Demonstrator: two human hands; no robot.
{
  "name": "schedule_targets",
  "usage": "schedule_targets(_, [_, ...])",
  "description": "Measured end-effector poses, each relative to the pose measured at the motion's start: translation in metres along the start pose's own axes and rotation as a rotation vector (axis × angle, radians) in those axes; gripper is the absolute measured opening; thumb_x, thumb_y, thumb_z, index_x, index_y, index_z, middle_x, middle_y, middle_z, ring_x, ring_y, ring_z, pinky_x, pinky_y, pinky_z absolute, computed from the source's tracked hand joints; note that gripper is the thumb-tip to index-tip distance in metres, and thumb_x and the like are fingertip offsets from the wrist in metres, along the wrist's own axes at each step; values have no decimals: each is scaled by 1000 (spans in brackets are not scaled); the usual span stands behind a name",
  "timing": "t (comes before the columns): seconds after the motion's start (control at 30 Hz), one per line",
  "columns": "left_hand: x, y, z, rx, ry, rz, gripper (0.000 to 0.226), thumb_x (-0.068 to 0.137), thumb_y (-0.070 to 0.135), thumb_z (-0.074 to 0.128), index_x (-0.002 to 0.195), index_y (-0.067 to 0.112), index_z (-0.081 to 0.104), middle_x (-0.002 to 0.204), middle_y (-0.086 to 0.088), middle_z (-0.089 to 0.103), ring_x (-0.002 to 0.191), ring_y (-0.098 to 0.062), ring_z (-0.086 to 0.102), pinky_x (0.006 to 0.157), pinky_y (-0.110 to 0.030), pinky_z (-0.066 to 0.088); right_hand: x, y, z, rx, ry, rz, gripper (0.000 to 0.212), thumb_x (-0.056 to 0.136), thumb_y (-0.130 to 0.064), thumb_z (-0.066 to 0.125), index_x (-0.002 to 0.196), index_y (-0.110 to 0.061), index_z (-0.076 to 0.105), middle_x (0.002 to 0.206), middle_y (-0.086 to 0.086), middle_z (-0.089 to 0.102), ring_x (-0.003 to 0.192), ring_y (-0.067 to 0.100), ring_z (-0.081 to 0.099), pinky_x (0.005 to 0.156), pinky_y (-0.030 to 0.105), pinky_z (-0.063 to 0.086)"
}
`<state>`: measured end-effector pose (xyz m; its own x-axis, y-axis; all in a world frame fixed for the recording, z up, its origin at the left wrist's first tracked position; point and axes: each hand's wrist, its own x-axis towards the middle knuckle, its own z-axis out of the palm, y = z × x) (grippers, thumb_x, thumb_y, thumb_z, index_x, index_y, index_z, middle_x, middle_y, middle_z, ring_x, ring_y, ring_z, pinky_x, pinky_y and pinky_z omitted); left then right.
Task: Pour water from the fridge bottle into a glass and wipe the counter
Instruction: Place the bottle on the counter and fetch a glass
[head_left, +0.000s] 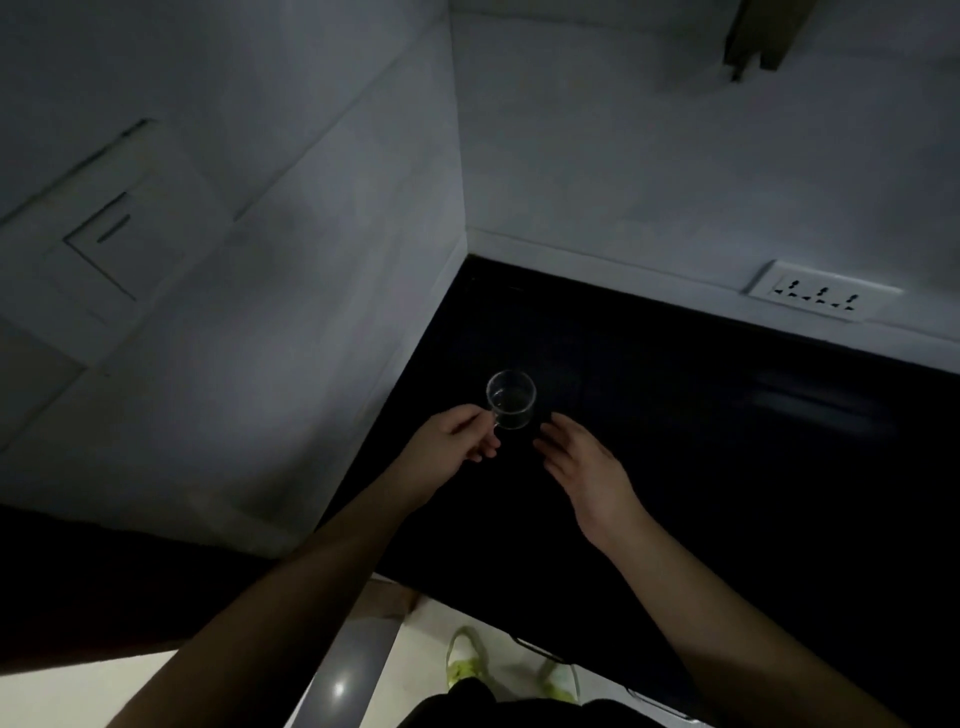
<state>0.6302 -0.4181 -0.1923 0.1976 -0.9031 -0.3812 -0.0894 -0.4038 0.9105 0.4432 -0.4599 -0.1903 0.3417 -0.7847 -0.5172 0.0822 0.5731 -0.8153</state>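
My left hand (457, 441) pinches the glass (510, 399) by its near side on the dark tabletop (675, 441), my right hand (576, 457) loose and empty just beside it, so I should set it down level.

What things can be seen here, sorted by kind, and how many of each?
Glasses: 1, a clear glass on the dark counter
Hands: 2, left hand at the glass handle, right hand beside it
Wall sockets: 1, white socket plate
Shoes: 2, greenish shoes on the floor
Total: 6
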Motion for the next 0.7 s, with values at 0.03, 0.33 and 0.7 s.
schedule_targets(0.03, [-5, 7, 5, 17, -30, 21, 23, 102, 26, 50, 91, 16, 67, 84, 0, 70, 77, -10, 65, 72, -22, 51, -2, -3, -5, 25, 6, -11, 37, 101, -33, 44, 136, -22, 49, 132, 2, 59, 116, 14, 61, 107, 35, 42])
schedule_targets(0.33, [-31, 38, 49, 181, -199, 127, 27, 101, 26, 49, 80, 22, 64, 81, 3, 68, 75, -10, 63, 72, -25, 50, -38, -27, -46, 22, -31, -88, 35, 100, -37, 43, 122, -22, 65, 122, -2, 68, 115, 13, 62, 106, 36, 42])
schedule_targets(0.7, [-46, 54, 84, 261, -302, 187, 31, 101, 28, 50, 74, 31, 65, 80, 3, 70, 74, -11, 65, 72, -27, 49, -85, -25, -84, -81, 79, -164, 33, 101, -34, 43, 125, -22, 62, 117, -1, 70, 108, 13, 67, 103, 40, 45])
